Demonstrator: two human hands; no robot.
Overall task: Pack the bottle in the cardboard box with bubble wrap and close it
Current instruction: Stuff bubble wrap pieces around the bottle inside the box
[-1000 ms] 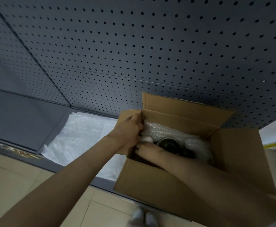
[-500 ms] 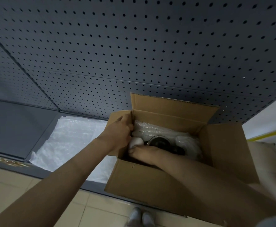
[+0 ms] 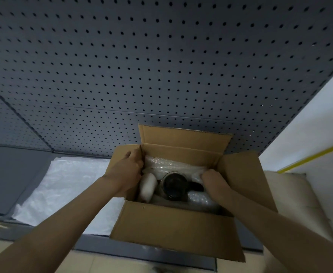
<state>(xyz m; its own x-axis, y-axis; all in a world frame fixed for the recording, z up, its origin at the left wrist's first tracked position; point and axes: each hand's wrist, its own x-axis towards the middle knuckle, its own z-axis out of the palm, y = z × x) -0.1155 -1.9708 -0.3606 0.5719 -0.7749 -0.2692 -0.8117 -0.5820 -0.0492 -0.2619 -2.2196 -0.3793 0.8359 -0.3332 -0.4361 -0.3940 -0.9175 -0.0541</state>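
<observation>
Right hand (image 3: 214,179) now right of bottle (image 3: 174,185)

Grey pegboard (image 3: 161,66) (perforated) behind; white plastic sheet (image 3: 63,190) on shelf.

No text, label, brand or number could be read anywhere. The cardboard box (image 3: 173,229) showed only plain brown faces, and the pegboard wall (image 3: 161,66) carried no sign.

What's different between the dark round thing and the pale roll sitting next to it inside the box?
The bottle is dark and glossy; the white roll is pale and matte. The bottle looks wider, the roll narrower. The bottle stands in the middle; the roll lies against the left wall. Both sit in the cardboard box amid bubble wrap.
</observation>
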